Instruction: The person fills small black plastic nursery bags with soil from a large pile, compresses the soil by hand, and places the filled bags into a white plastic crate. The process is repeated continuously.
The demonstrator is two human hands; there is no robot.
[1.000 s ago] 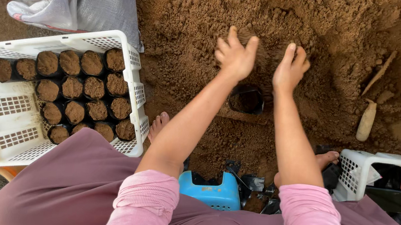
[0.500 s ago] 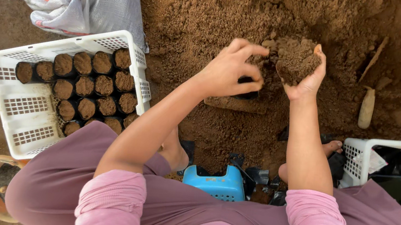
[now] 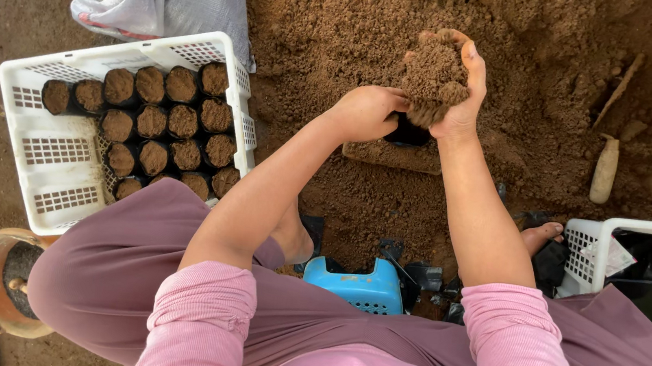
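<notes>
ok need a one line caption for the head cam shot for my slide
Right hand lifts a clump of soil over a small black bag held by the left hand, beside a white crate of filled bags.

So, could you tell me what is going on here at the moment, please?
A person in pink sleeves sits low on a blue stool before a heap of brown soil. The right hand cups a clump of soil above a small black pot, which the left hand steadies at the rim. On the person's left, a white crate is partly filled with rows of soil-packed black pots. A second white crate stands on the right.
</notes>
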